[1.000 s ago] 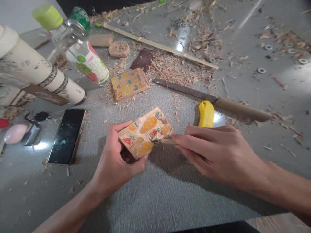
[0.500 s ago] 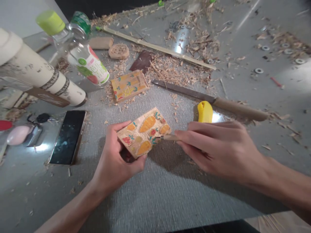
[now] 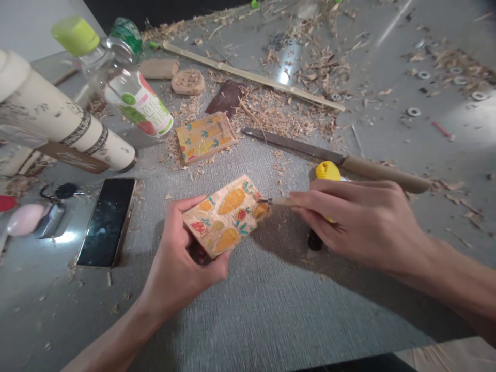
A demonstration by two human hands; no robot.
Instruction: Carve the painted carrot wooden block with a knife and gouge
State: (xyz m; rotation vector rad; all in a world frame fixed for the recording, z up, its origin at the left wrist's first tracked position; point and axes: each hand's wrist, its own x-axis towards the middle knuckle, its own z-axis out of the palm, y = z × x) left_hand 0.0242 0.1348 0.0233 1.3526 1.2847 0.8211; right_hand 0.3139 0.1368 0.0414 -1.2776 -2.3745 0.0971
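Note:
My left hand [image 3: 189, 248] grips a small wooden block [image 3: 227, 214] by its left edge and lower side. Orange carrot shapes, red berries and green leaves are painted and carved on the block's upper face. In my right hand [image 3: 352, 222] is a slim carving tool [image 3: 282, 202], pinched near its pale wooden handle. The tool's dark metal tip meets the block near its upper right edge, by an orange shape. A yellow object [image 3: 327, 170] with a dark end lies partly hidden under my right hand.
A second painted wooden block [image 3: 205, 137] lies beyond, among wood shavings [image 3: 271, 113]. A file with a wooden handle [image 3: 380, 173] lies to the right. On the left are a phone [image 3: 106, 222], a clear bottle [image 3: 143, 106] and a cream-coloured cylinder [image 3: 46, 101]. Several washers [image 3: 413, 112] lie far right.
My right hand has moved up and slightly right, taking the tool tip from the lower right leaves to the block's upper right edge. The yellow object's dark end now shows below the hand.

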